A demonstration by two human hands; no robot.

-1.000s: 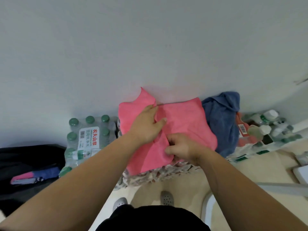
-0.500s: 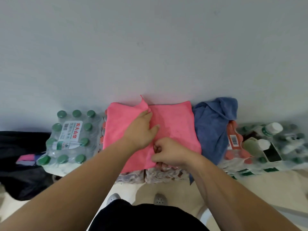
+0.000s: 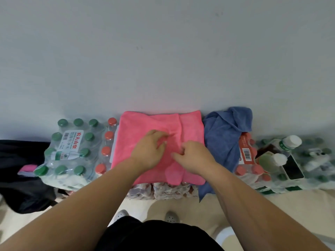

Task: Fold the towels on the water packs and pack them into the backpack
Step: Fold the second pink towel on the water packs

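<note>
- I have both hands on the pink towel, which lies spread over a water pack against the wall.
- My left hand rests on the cloth, fingers curled and pinching a small ridge of it near the middle.
- My right hand sits just beside the left, fingers bent down and gathering cloth; how firmly they grip, I cannot tell.
- A crease runs up the towel from between my hands to its far edge.
- The blue towel lies crumpled just right of the pink one, one corner hanging down toward the floor.
- A green-capped pack stands to the left; beyond it is the black backpack, partly out of view.
- Loose bottles and a phone lie on the packs at the right.
</note>
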